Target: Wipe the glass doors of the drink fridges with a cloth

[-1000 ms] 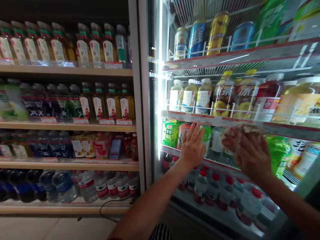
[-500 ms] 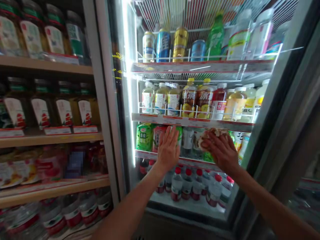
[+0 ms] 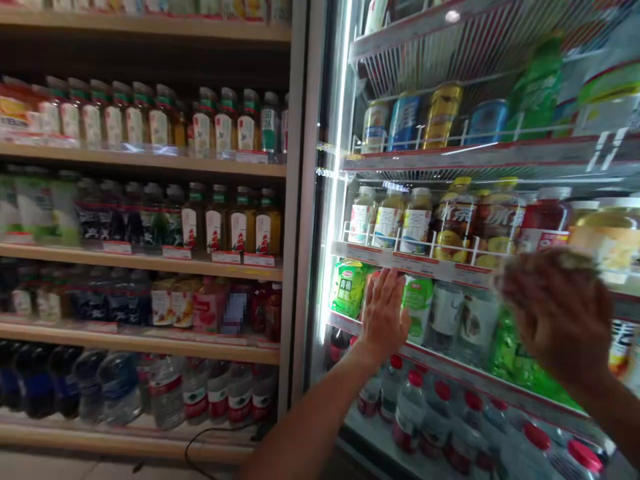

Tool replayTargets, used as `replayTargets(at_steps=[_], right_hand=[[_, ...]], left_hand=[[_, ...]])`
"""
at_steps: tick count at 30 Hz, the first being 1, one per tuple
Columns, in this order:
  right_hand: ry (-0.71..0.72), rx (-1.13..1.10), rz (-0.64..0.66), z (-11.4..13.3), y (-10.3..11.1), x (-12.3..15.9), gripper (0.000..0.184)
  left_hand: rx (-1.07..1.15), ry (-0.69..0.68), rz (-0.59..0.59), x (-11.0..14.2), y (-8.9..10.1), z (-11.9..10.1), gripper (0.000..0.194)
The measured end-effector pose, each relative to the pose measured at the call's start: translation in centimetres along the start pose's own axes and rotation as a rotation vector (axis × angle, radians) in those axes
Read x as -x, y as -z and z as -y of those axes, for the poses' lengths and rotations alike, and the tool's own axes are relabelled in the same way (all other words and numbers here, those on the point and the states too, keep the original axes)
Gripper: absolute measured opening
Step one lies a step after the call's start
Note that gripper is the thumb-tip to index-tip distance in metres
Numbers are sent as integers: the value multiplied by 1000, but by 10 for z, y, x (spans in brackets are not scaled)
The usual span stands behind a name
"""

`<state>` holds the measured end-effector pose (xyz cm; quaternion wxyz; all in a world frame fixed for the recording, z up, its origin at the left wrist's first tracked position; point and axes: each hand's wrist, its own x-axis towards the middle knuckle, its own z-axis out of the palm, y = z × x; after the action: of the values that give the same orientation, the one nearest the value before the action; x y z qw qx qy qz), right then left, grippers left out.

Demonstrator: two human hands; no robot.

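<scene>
My left hand lies flat, fingers stretched out, against what looks like the glass door of a lit drinks fridge. Behind it are a green bottle with a dark label and another green-labelled bottle. My right hand is smeared by motion on the right side of the fridge. It presses a crumpled, pale brownish cloth under its fingers, in front of the middle shelf's price strip. Part of the cloth is hidden by the hand.
Left of the fridge stands a wooden shelf unit with rows of bottles. A metal post separates the two. Inside the fridge are cans, iced tea bottles and red-capped bottles. A black cable hangs low.
The camera view has turned left, so more of the wooden shelves shows. The right hand with the cloth has shifted and blurs now. The left hand keeps its flat pose.
</scene>
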<state>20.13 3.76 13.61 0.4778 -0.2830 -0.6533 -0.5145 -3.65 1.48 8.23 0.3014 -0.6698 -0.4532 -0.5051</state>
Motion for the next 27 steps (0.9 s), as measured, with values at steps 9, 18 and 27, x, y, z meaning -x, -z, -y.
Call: replayTargets(at_steps=[9, 18, 27], right_hand=[[350, -210, 212, 83, -30, -12, 53], [224, -166, 147, 108, -49, -47, 47], [71, -240, 113, 110, -59, -82, 54]], left_hand=[[-6, 143, -40, 14, 14, 44, 55], [-55, 195, -55, 30, 24, 71, 57], [-53, 193, -88, 27, 26, 74, 55]])
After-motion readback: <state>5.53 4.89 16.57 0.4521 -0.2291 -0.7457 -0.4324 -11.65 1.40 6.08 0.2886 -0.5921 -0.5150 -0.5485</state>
